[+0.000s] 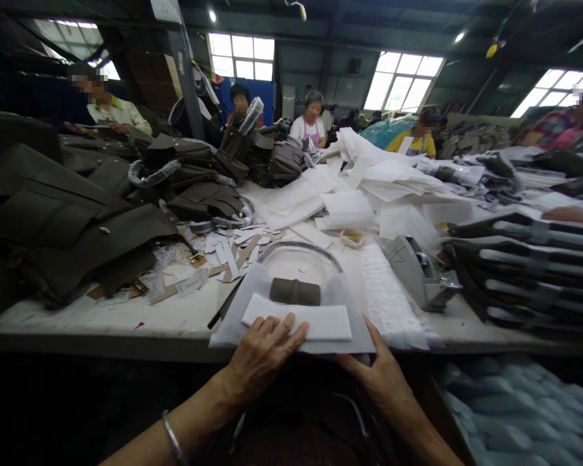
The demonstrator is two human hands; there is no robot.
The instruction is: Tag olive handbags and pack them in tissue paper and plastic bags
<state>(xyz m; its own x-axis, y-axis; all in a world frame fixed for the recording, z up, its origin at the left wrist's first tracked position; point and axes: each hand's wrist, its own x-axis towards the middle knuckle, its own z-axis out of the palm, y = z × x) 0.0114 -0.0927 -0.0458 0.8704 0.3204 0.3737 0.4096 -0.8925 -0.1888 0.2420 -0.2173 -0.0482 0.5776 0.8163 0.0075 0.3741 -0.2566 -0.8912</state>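
Observation:
On the table edge before me lies a white sheet (233, 323), with a curved, clear-wrapped handle (304, 246) arching out beyond its far side. A dark olive bag flap with a small cross strap (295, 292) shows in the middle of the sheet. A folded strip of white foam (328, 323) lies just below that flap. My left hand (267, 346) rests on the strip, fingers stretched out and pressing flat. At the sheet's near right corner my right hand (379, 369) grips the edge, thumb and fingers around it. What lies beneath the sheet is mostly hidden.
Dark olive bags (68, 220) are heaped at left, beside paper scraps (230, 252). White foam sheets (359, 168) pile up at the back. To the right stand a grey tape dispenser (412, 272) and stacked dark bags (525, 265). Several people work across the table.

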